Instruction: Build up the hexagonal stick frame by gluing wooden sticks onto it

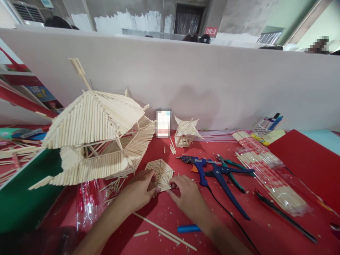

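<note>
A small many-sided panel of thin wooden sticks (164, 169), patterned like a spider web, sits on the red tabletop between my hands. My left hand (142, 187) grips its left edge, thumb low and fingers curled over the sticks. At the lower right corner, my right hand (187, 194) pinches the panel's edge; any small piece between those fingertips is hidden. Behind my left hand stands a large pavilion model (90, 124) built of wooden sticks, with two tiers of roof. A smaller stick pavilion (187, 131) stands further back.
To the right lie a blue glue gun (199, 166) with a black cord, blue cutters (221, 182), green-handled pliers (233, 177), a utility knife (285, 216) and bagged sticks (276, 180). Loose sticks (164, 230) and a blue tube (188, 228) lie in front. A white partition (228, 85) rises behind.
</note>
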`<state>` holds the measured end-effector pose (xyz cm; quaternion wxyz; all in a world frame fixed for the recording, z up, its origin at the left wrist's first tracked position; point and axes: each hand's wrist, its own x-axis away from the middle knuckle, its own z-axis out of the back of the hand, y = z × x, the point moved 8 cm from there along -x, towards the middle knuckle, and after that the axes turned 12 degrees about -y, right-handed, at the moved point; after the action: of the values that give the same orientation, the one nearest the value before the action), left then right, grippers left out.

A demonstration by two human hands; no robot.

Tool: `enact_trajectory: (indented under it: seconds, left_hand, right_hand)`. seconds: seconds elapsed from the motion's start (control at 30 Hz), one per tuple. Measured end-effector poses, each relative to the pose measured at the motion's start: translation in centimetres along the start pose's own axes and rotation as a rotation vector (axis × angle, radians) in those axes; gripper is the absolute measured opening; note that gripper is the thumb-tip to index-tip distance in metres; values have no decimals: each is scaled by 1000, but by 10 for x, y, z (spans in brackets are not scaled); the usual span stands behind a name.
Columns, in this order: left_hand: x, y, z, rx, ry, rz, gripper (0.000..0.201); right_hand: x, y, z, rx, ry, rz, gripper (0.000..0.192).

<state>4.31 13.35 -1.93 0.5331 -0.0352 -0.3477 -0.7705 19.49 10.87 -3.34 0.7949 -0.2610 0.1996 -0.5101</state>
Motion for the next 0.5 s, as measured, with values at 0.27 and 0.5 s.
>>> enact_trajectory:
  seconds: [0.27, 0.5]
  left_hand:
    - [-3, 1, -1, -8, 33, -42, 12]
    - [0, 3, 3, 5, -1, -16, 13]
  right_hand:
    - [1, -2, 1, -4, -10, -1, 17]
    - [-1, -1, -1, 16, -27, -12, 16]
